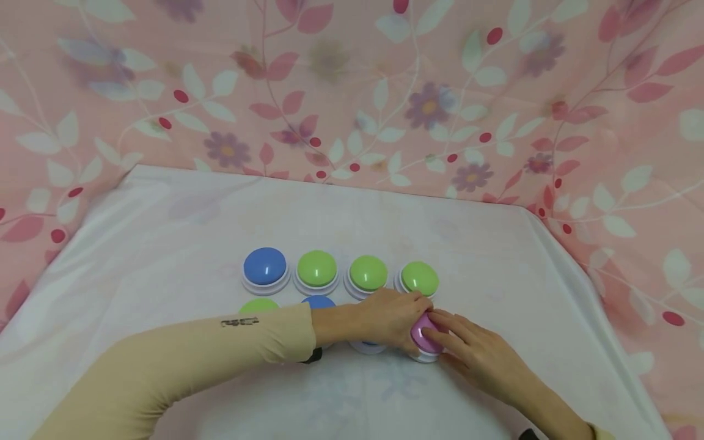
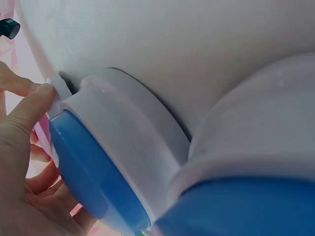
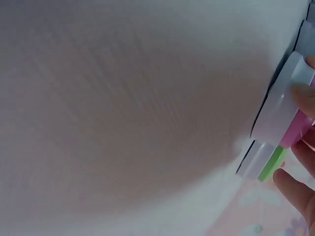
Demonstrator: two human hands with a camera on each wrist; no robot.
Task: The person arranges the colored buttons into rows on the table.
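Note:
A pink push button [image 1: 423,337] on a round white base sits at the right end of the front row. My left hand [image 1: 385,316] reaches across and grips it from the left, with thumb and fingers on either side. From the right, my right hand [image 1: 486,357] holds the same button; in the right wrist view its thumb [image 3: 304,98] lies against the white base. A blue button [image 2: 93,172] stands right beside the pink one, close to my left palm. Behind them is a green button [image 1: 420,278]. My left hand covers part of the pink button.
The back row holds a blue button [image 1: 265,266] and green buttons [image 1: 316,269], [image 1: 368,273]. In the front row, a green button [image 1: 260,305] and a blue button [image 1: 319,302] are partly hidden by my left sleeve [image 1: 220,342]. White cloth [image 1: 220,208] covers the table; a floral curtain [image 1: 352,91] surrounds it.

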